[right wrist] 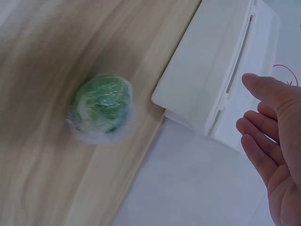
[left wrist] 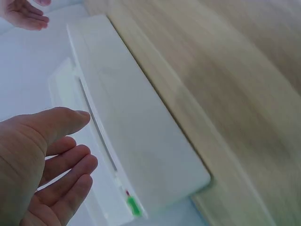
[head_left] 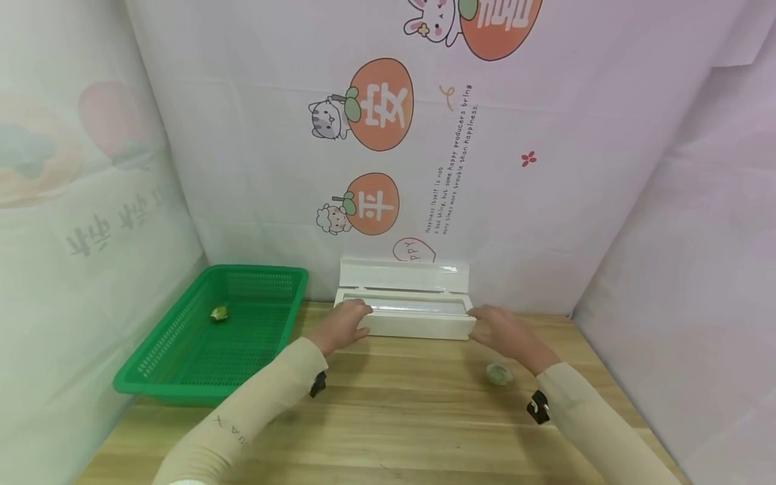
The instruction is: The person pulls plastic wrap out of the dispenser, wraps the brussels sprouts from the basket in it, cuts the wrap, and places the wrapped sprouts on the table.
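A long white cling film dispenser box (head_left: 418, 326) stands at the back of the table, its lid (head_left: 403, 275) raised against the wall. Shiny clear film shows inside it. At its left end is my left hand (head_left: 341, 325), fingers relaxed and slightly bent, thumb apart from them; the left wrist view shows nothing in it. My right hand (head_left: 506, 335) is at the opposite end, also with loosely bent fingers and nothing held. Near the right hand, a round green bundle wrapped in clear film (right wrist: 103, 109) lies on the table.
To the left sits a green plastic basket (head_left: 297, 283) with perforated sides. A small yellowish-green item (head_left: 219, 313) lies inside it. Printed white cloth walls (head_left: 545, 222) enclose the wooden table (head_left: 418, 417) at the back and both sides.
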`<state>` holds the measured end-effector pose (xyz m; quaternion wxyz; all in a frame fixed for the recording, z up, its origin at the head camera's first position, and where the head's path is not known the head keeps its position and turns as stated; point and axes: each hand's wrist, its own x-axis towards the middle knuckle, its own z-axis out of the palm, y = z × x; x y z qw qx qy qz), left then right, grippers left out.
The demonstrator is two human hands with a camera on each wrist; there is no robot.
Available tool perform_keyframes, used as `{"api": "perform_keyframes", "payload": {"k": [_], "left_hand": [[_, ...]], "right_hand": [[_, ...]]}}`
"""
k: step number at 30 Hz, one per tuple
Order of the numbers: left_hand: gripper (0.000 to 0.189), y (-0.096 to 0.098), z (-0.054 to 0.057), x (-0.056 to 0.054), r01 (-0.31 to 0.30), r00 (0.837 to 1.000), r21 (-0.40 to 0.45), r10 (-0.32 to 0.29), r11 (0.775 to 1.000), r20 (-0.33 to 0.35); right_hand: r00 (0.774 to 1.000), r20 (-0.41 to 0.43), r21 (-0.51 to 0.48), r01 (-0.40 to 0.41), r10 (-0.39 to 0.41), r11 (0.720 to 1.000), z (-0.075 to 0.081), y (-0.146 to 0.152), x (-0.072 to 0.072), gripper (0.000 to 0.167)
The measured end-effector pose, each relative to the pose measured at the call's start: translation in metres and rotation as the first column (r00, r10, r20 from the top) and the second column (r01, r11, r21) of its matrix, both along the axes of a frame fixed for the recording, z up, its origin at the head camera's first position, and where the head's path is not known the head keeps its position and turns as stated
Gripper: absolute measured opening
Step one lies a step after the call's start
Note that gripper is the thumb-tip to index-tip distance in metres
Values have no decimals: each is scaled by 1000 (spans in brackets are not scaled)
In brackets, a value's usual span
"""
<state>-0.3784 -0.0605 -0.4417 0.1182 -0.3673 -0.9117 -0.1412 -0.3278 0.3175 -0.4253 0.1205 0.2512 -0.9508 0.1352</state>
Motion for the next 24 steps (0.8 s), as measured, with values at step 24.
{"api": "perform_keyframes", "payload": {"k": [24], "left_hand": [[22,-24,-6,-48,-13,999,-163,5,986,-49]], "right_hand": [[996,17,172,-85,84,981,-11,-22,-51,36]]}}
